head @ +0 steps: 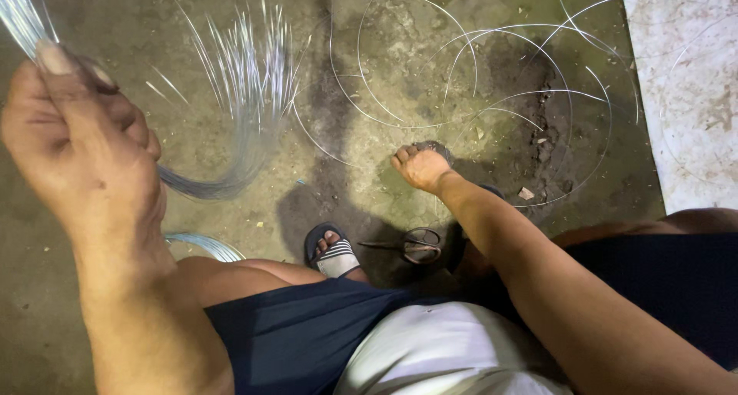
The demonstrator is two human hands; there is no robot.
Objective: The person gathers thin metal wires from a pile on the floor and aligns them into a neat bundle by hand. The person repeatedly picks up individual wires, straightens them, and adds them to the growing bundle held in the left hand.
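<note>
My left hand (77, 145) is raised close to the camera at the left, closed around a bundle of thin shiny wires (246, 95) that loops down and fans upward over the floor. My right hand (421, 167) reaches down to the concrete floor at the middle, its fingers curled on the ground among loose curved wire strands (492, 80). Whether the right hand grips a strand cannot be made out.
A pair of scissors (411, 245) lies on the floor by my right forearm. My foot in a dark sandal (332, 253) rests beside it. A pale slab (688, 87) covers the floor at the right. Dark shorts and a white shirt fill the bottom.
</note>
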